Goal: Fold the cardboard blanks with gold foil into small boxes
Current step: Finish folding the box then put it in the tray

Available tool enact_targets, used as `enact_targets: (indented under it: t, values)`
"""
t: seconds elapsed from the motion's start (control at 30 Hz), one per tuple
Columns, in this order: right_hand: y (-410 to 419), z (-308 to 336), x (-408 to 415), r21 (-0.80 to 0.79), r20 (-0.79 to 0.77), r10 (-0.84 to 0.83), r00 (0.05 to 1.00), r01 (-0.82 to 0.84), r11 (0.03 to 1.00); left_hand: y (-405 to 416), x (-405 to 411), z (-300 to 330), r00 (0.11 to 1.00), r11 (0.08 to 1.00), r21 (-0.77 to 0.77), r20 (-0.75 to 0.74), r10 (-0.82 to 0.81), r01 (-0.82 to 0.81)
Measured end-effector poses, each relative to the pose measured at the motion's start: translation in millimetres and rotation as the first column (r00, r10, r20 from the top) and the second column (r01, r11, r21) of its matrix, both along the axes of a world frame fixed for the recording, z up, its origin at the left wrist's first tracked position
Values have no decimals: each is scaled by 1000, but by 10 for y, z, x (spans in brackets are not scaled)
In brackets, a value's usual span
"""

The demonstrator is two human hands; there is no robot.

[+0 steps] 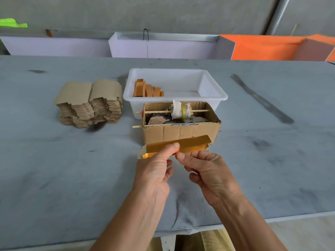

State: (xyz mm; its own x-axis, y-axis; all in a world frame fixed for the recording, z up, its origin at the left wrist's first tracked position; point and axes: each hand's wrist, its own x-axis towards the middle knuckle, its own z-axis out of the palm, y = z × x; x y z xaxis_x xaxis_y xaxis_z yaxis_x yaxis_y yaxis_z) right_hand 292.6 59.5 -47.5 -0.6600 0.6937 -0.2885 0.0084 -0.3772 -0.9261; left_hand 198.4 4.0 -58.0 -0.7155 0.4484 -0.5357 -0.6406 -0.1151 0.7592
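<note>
Gold-foil blank (181, 146), partly folded into a long narrow shape, is held just below the middle of the frame, above the grey table (54, 160) and in front of a brown carton (181, 132). No brand, label or writing can be read on anything in view.

The left hand (155, 171) pinches the blank near its middle, thumb on the shiny gold face and the other fingers curled behind it. The right hand (206, 171) meets it just to the right, thumb tip against the blank's lower edge, its fingers curled underneath; both hands grip the same piece, almost touching each other.

Left of centre sits a tall stack of unfolded blanks (90, 104), plain brown side up. At upper centre stands a white plastic tub (213, 87) with a few finished small boxes (146, 89) leaning in its left corner. The carton touches the tub's near wall and carries a wooden stick (155, 111) wrapped with white cloth (178, 110) across its open top.
</note>
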Motion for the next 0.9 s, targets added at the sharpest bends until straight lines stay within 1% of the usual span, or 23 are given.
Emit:
enact_targets:
  t: [0.17, 0.3, 0.4, 0.47, 0.6, 0.7, 0.8, 0.9]
  values:
    - [0, 1, 3, 128, -75, -10, 997, 20, 992, -11, -5, 15, 1000, 1000, 17, -21, 5, -5]
    - [-39, -16, 1, 172, -186, -11, 983, 44, 984, -16, 2, 3, 1000, 1000, 23, -22, -2, 3]
    - [-70, -27, 12, 259, -189, -40, 981, 89, 962, -38, 10, -17, 999, 1000, 28, -32, -1, 2]
    - [-84, -41, -1, 285, -170, -74, 983, 121, 951, -47, 17, -21, 999, 999, 38, -49, 10, -8]
    - [-107, -79, -20, 261, -110, -155, 982, 179, 949, -56, 52, -17, 996, 998, 49, -78, 37, -33]
    - [-117, -87, -21, 219, -54, -133, 990, 141, 965, -49, 57, -26, 996, 999, 32, -82, 33, -30]
    - [-118, -86, -25, 121, -55, -67, 996, 73, 990, -38, 65, -35, 997, 1000, 22, -80, 7, -5]
    - [-110, -79, -28, -22, -116, -44, 992, 42, 999, -40, 57, -59, 996, 1000, 21, -87, -10, 12]
